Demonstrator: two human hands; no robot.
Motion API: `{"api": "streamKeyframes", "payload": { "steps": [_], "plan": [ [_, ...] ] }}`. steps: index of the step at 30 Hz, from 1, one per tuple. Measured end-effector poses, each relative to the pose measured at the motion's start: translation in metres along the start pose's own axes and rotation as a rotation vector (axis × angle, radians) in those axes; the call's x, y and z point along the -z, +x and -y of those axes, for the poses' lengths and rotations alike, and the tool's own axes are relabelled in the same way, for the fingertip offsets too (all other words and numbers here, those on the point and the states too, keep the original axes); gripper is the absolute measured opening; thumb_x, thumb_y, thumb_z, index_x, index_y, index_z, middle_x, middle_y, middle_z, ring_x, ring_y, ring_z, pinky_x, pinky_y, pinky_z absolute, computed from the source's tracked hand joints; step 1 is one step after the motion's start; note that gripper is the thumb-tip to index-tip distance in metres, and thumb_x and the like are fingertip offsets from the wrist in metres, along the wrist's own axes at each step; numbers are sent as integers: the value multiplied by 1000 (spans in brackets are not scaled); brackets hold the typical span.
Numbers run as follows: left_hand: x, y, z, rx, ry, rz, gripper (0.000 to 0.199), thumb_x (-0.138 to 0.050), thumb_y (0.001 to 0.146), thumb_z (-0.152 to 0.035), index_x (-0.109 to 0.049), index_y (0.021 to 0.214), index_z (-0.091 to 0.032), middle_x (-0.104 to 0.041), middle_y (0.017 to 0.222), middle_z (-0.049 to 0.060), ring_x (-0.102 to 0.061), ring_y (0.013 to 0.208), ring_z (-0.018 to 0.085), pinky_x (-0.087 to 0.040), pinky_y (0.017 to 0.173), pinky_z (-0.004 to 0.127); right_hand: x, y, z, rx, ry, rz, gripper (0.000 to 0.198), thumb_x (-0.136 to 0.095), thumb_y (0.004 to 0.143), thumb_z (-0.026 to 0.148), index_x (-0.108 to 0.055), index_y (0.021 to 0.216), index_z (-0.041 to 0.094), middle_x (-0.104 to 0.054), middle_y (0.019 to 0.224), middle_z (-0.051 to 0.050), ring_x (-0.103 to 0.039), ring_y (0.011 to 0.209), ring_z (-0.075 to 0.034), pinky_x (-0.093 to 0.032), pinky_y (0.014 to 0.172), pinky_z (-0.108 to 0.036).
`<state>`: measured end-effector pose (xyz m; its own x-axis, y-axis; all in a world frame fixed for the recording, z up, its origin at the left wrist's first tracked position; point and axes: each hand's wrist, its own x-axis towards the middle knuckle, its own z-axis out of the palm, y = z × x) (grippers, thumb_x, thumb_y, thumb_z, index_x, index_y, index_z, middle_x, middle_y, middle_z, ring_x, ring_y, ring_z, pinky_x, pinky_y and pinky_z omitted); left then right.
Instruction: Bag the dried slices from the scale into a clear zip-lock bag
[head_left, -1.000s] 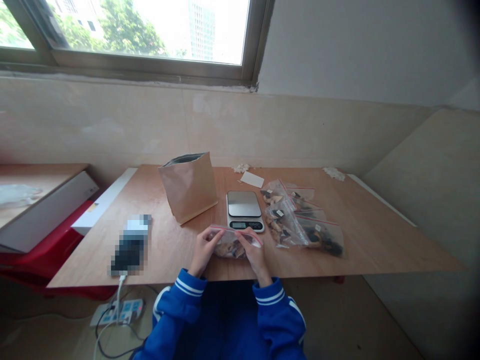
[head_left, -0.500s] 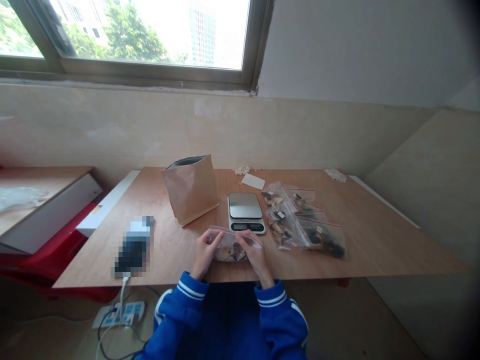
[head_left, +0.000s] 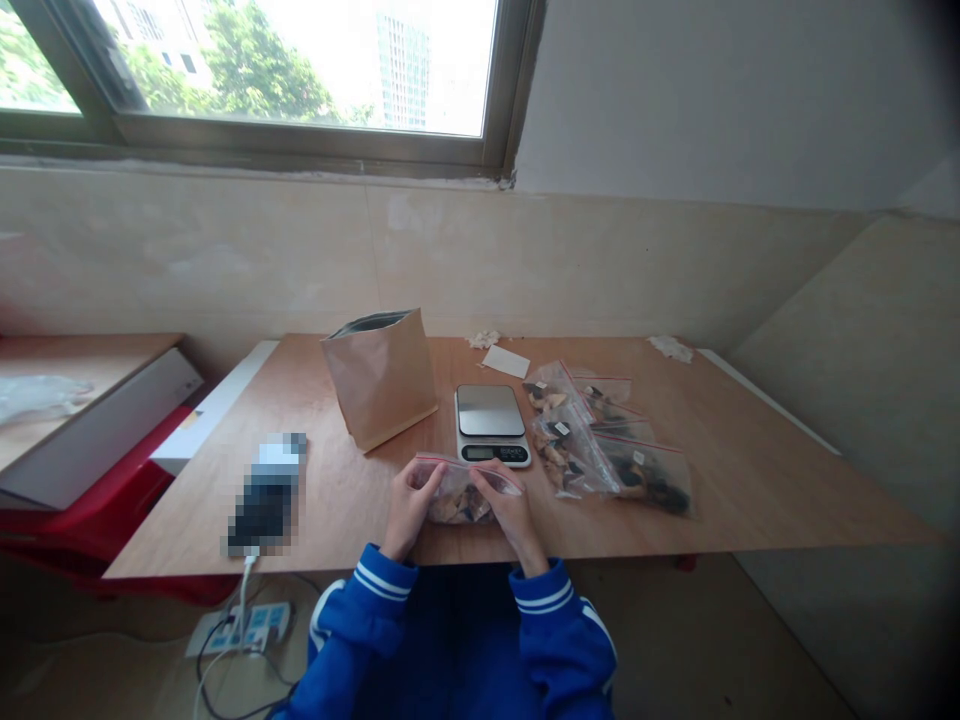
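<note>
Plywood table (head_left: 750, 480) under window, kitchen scale (head_left: 490, 425) as landmark. Small zip bag (head_left: 459, 492) sits just in front of scale at near table edge, as half a second ago. Left hand (head_left: 407, 508) and right hand (head_left: 512, 510) both pinch its red-lined top, fingers curled closed on it; since a second ago hands barely shifted, likely pressing seal shut. Filled bags (head_left: 600, 445) right of scale, brown paper bag (head_left: 381, 375) left. Scale display, bag stickers too small to read.
</note>
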<state>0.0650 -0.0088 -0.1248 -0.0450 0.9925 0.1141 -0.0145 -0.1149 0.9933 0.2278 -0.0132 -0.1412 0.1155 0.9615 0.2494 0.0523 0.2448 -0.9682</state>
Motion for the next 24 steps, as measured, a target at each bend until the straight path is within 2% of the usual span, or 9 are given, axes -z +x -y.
{"api": "streamKeyframes", "payload": {
  "steps": [6, 24],
  "plan": [
    [1, 1, 1, 43, -40, -13, 33, -66, 78, -45, -70, 90, -14, -72, 84, 6, -66, 78, 19, -53, 67, 27, 1, 1, -1, 9, 15, 5, 20, -67, 80, 39, -70, 84, 20, -69, 82, -3, -65, 81, -19, -52, 75, -30],
    [-1, 1, 1, 47, -13, -3, 29, -69, 77, -42, -70, 88, -14, -73, 81, 5, -67, 77, 19, -52, 69, 27, -1, 0, -4, -38, 34, -16, 19, -64, 83, 39, -65, 83, 20, -66, 80, -2, -63, 79, -17, -50, 73, -28]
  ]
}}
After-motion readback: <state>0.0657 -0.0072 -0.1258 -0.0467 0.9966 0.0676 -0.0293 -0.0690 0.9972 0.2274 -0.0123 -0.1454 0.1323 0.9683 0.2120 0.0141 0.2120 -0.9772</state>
